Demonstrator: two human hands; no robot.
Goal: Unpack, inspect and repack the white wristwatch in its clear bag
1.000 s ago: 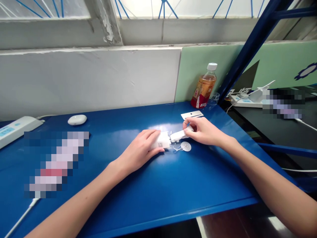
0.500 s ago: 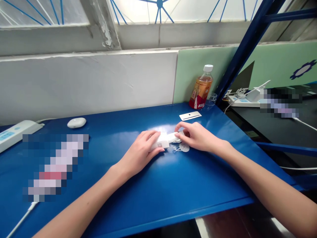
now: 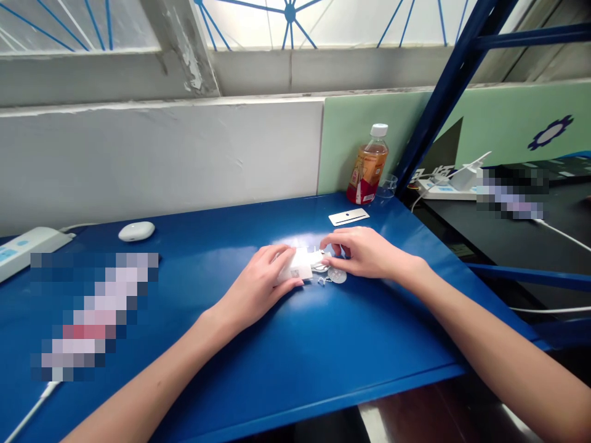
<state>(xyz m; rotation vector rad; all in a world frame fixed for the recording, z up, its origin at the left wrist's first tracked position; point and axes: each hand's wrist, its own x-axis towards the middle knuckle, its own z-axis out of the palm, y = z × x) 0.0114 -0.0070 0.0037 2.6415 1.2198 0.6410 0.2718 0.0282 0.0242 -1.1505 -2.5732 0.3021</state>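
Observation:
A small white box [image 3: 301, 264] with a printed code rests on the blue desk, and my left hand [image 3: 261, 280] is closed around its left side. At the box's right end is a white coiled cable [image 3: 319, 261]. The curled fingers and thumb of my right hand [image 3: 362, 253] pinch its right part, and the fingertips partly hide it. Just under that thumb lies a round pale disc [image 3: 337, 276], with a short clear chain-like piece [image 3: 322, 280] beside it.
A white card [image 3: 349, 216] and a drink bottle [image 3: 368, 166] are behind my right hand. To the left lie a white earbud case [image 3: 136, 231], a power strip [image 3: 34, 249] and a blurred-out phone-like object [image 3: 99, 314] on a cable. A blue post [image 3: 443, 117] rises at right.
The flat white piece between box and right hand no longer shows; coiled white cable shows there instead. My left hand still holds the box. The whole view has shifted slightly.

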